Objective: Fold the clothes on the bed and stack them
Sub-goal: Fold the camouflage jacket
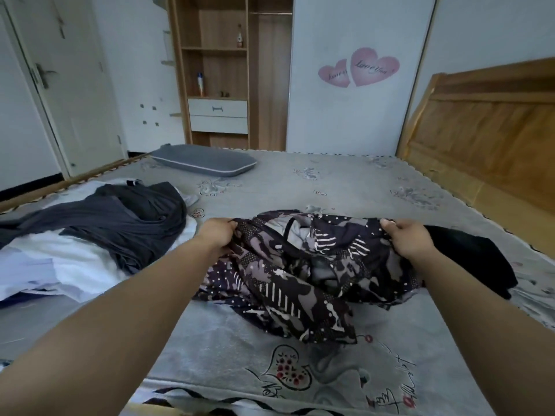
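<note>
A crumpled dark patterned garment [303, 271] with white dots and stripes lies in the middle of the grey bed [330, 187]. My left hand [217, 234] grips its left upper edge. My right hand [407, 238] grips its right upper edge. Both hands hold the cloth a little off the bed. A black garment [471, 259] lies partly under the patterned one on the right. On the left, a dark grey garment [129, 226] rests over white and pale blue clothes [54, 265].
A grey pillow [204, 160] lies at the far side of the bed. The wooden headboard [486, 136] stands on the right. Behind are a wooden shelf unit [222, 70] with bottles, a white wardrobe door with heart stickers [359, 67], and a white door [60, 79] on the left.
</note>
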